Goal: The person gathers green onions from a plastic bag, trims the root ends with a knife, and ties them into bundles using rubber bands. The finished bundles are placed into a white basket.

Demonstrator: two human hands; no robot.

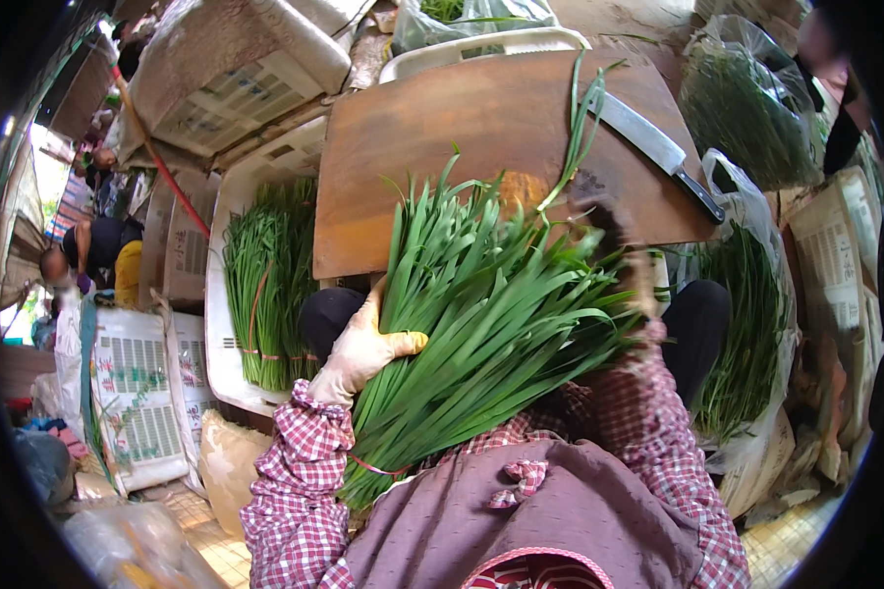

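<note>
A big bunch of garlic chives (471, 294) lies slantwise across my lap, its leafy ends fanned over the near edge of a wooden board (412, 132). A pink band circles the bunch near its lower end. My left hand (365, 346), in a pale glove with yellow fingertips, grips the bunch's left side, thumb on top. Blurred by motion, my right hand (637, 280) is at the right side of the leaves, and its fingers cannot be made out. A few loose chive stalks (576, 132) and a cleaver (652, 143) with a black handle lie on the board.
Left of the board, a white plastic crate (217, 294) holds banded chive bundles (265, 287). On the right stand plastic bags of greens (740, 316) (751, 110). A covered crate (236, 81) is at the back left. Another person (103, 247) bends over at far left.
</note>
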